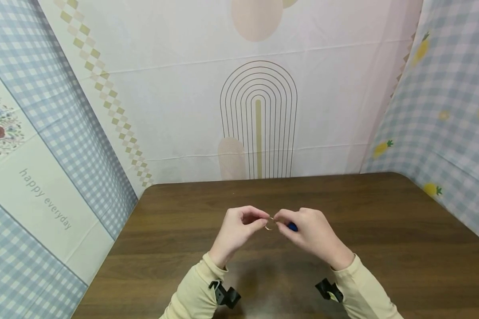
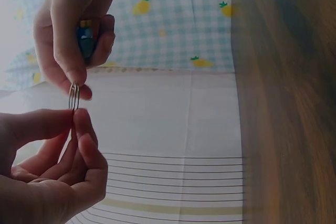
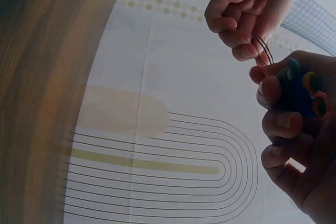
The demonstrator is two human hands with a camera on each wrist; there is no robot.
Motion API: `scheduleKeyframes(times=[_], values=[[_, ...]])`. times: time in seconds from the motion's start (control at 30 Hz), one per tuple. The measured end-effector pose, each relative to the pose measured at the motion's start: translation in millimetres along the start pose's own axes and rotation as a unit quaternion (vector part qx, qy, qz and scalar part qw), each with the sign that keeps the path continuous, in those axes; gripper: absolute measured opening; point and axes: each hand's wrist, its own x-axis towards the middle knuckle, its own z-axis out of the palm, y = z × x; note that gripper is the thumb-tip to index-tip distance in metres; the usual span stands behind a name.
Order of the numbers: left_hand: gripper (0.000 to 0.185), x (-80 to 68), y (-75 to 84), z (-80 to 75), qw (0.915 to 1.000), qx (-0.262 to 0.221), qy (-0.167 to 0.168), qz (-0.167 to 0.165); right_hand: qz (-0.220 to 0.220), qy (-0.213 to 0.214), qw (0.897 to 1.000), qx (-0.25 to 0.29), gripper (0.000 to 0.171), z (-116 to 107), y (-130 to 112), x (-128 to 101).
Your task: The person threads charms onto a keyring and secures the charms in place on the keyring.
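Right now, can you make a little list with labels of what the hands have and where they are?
left hand: pinches the metal ring
right hand: pinches the same ring, with a small blue thing tucked in its fingers
ring: held up between both hands, above the table
table: dark brown wood
behind: patterned cloth backdrop

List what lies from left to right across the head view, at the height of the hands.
Bare wooden table → left hand → small metal ring pinched between both hands → blue object → right hand that holds it.
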Motion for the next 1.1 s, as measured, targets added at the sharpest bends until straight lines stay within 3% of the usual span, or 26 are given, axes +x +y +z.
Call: scheduleKeyframes(times=[0.1,0.23,0.4,0.57,0.73,0.9,1.1], values=[[0.012,0.0,-0.2,0.3,0.9998,0.004,-0.017,-0.004,0.007,-0.004,1.0,-0.004,0.018,-0.3,-0.5,-0.5],[0.019,0.5,0.4,2.0,0.9991,-0.033,-0.024,-0.009,0.033,0.016,0.999,-0.005,0.017,0.6,-1.4,-0.5],[0.025,1.9,1.4,4.7,0.9945,-0.103,0.0,-0.02,0.053,0.043,0.998,0.015,0.016,1.4,-1.5,1.1],[0.023,2.4,1.9,6.6,0.9904,-0.135,0.023,-0.019,0.054,0.026,0.998,0.032,0.021,0.8,-1.7,3.1],[0.02,2.3,1.3,5.5,0.9942,-0.105,0.019,-0.012,0.041,0.019,0.999,0.017,0.023,1.0,-0.9,2.7],[0.016,2.4,0.0,2.7,0.9987,-0.051,-0.006,-0.008,0.031,0.012,0.999,0.012,0.021,2.1,-0.7,2.2],[0.021,1.4,-0.8,2.2,0.9988,-0.046,-0.016,-0.01,0.044,0.027,0.999,0.005,0.017,4.4,-1.4,1.9]])
